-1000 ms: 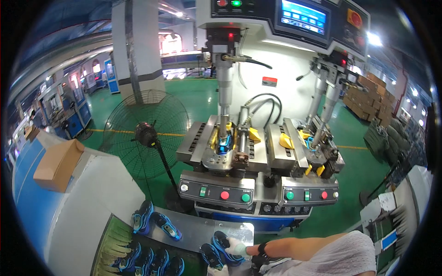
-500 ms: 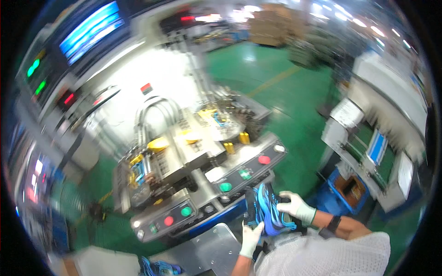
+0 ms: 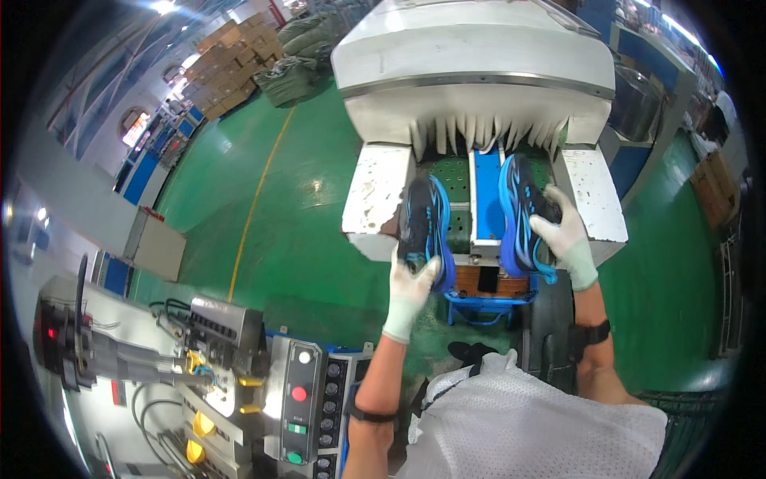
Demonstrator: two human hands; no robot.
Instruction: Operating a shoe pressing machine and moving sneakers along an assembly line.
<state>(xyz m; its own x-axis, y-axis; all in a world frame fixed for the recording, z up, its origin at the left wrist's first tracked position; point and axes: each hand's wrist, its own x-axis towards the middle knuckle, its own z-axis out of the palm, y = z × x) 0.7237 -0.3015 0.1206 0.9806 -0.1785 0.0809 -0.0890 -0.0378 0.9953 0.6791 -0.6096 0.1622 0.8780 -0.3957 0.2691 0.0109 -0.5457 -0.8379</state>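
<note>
Shoes held one per hand at the mouth of a white tunnel machine (image 3: 479, 76). Left hand (image 3: 408, 291), in a pale glove, is closed around the heel end of the left shoe (image 3: 423, 227), a black shoe with blue stripes and a blue sole; fingers are wrapped under and around the heel, thumb side hidden. Right hand (image 3: 565, 238), also gloved, is clasped over the side of the right shoe (image 3: 519, 211), of the same kind, fingers pressed against the upper. Both shoes are pointed toes-away toward the fringe of pale curtain strips (image 3: 487, 132) hung across the machine's opening, and are seen over the green perforated belt (image 3: 455, 199), one on each side of a blue divider rail (image 3: 485, 195). Whether the soles are already resting on the belt cannot be told.

Near left, a control panel (image 3: 299, 399) with round buttons and a press with yellow parts (image 3: 199, 423) are noted, well apart from the hands. Green floor (image 3: 303, 223) with a yellow line lies between.

Risks judged from here: a shoe set down tilted or across the divider could be caught at the curtain strips and jammed or turned on the belt. A glove fingertip held on too long could be drawn toward the opening. The left shoe, gripped only at the heel, could droop at the toe and land skewed against the white side ledge (image 3: 375, 191).
</note>
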